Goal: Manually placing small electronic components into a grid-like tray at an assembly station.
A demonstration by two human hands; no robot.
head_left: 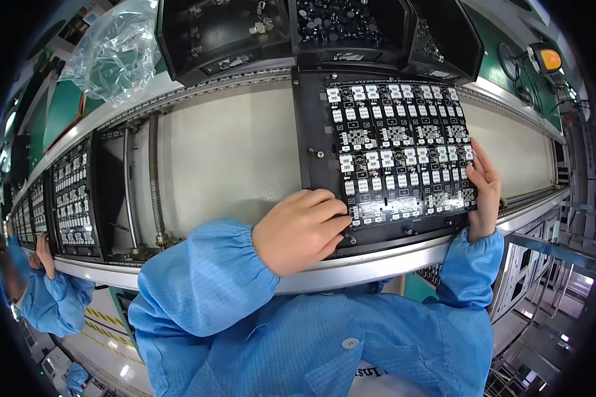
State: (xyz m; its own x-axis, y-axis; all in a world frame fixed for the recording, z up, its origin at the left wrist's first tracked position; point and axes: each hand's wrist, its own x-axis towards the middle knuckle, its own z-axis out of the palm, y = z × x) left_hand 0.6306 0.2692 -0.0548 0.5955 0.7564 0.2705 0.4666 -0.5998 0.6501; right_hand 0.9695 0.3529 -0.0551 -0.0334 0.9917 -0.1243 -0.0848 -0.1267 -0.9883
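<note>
A black circuit board panel (385,165), covered in rows of white parts, lies on a dark carrier plate (319,178) with small posts. My left hand (302,231) is closed at the panel's lower left corner, its curled fingertips against the edge. At the right edge, my right hand (485,188) grips the panel, with the thumb over the top and the other fingers along the side. The undersides of the fingers are hidden on both hands.
Black bins stand behind the plate: one with small metal parts (228,33), one with dark round pieces (341,23). A clear plastic bag (116,49) lies at the far left. Metal conveyor rails (404,261) run crosswise. At left, a co-worker's hand (44,255) is near more panels (73,198).
</note>
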